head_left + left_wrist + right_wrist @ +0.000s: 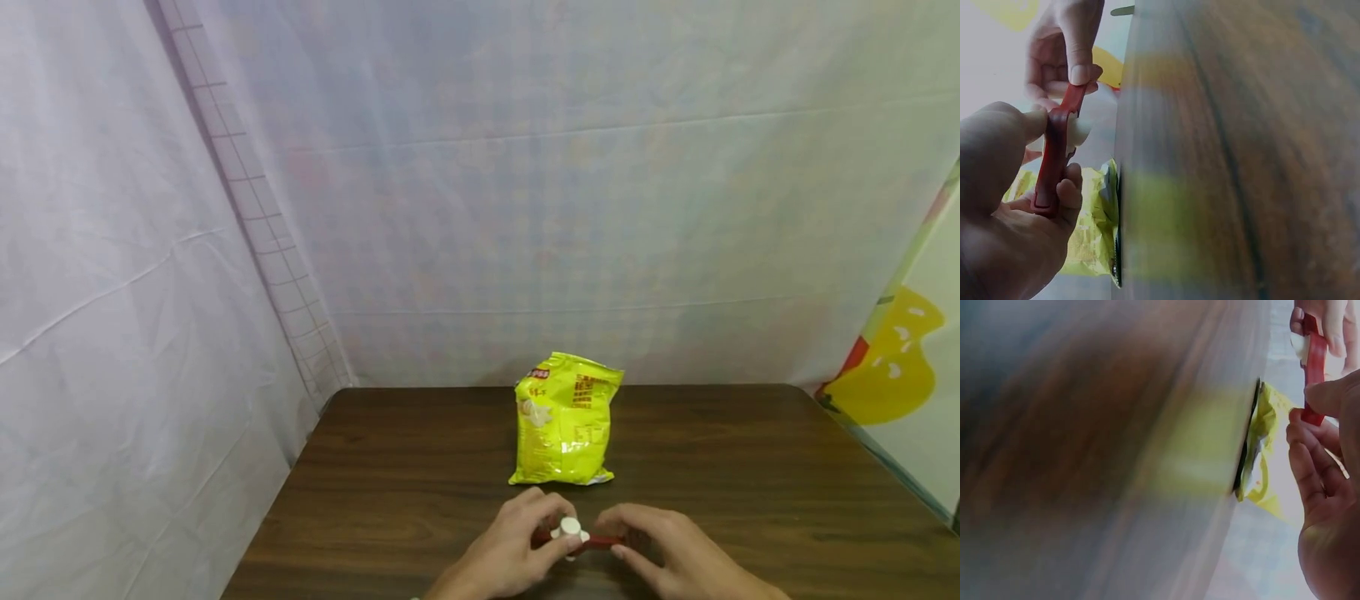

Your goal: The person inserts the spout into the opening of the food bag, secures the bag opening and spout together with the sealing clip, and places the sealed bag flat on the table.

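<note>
A long red bag clip (602, 542) with a round white cap (570, 526) at its middle is held level just over the table. My left hand (517, 546) grips its left part, thumb and fingers around the cap. The right end is pinched between thumb and fingers of my right hand (675, 546). In the left wrist view the clip (1054, 153) runs from one hand to the other; the right wrist view shows the right thumb pressing its end. Just beyond both hands stands a yellow crisp bag (566, 429), touched by neither.
The dark wooden table (405, 467) reaches back to a pale hanging cloth (525, 208). Another white cloth (112, 292) hangs at the left. On the right is a pale panel with a yellow printed shape (892, 367).
</note>
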`<state>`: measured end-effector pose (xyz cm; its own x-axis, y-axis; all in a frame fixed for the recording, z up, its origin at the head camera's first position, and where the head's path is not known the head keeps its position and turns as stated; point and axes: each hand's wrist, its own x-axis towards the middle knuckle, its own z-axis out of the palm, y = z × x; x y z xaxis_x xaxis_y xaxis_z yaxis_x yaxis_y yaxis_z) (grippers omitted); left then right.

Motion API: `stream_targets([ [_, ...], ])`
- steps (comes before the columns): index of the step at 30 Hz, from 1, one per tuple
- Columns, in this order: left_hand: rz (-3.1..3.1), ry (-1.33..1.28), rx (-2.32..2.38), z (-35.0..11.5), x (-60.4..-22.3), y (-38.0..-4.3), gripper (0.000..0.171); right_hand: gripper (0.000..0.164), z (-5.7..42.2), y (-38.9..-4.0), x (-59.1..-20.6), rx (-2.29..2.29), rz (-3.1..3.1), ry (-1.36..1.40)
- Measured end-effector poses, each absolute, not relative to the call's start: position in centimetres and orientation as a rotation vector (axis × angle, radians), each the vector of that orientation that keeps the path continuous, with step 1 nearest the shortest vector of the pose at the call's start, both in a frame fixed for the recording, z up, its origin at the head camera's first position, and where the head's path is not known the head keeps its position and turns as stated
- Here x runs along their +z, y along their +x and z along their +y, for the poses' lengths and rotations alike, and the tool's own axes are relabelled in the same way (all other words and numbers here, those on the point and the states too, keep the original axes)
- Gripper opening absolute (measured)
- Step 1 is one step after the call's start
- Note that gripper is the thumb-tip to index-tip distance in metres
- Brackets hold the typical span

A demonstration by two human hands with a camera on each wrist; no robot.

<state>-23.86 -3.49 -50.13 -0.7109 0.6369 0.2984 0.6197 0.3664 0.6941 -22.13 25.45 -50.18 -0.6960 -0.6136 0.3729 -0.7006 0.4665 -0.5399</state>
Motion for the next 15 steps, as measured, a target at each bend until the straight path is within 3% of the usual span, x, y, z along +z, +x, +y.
stream_targets([
  [9, 2.639, 1.172, 1.313, -3.46, -50.24, -23.7, 0.016, 0.038, 25.27, -22.3, -50.31, 1.097, -2.509, 1.126],
  [15, 2.66, 1.164, 1.357, -3.61, -50.45, -23.72, 0.012, 0.027, 25.51, -22.02, -50.64, 1.136, -2.512, 1.003],
])
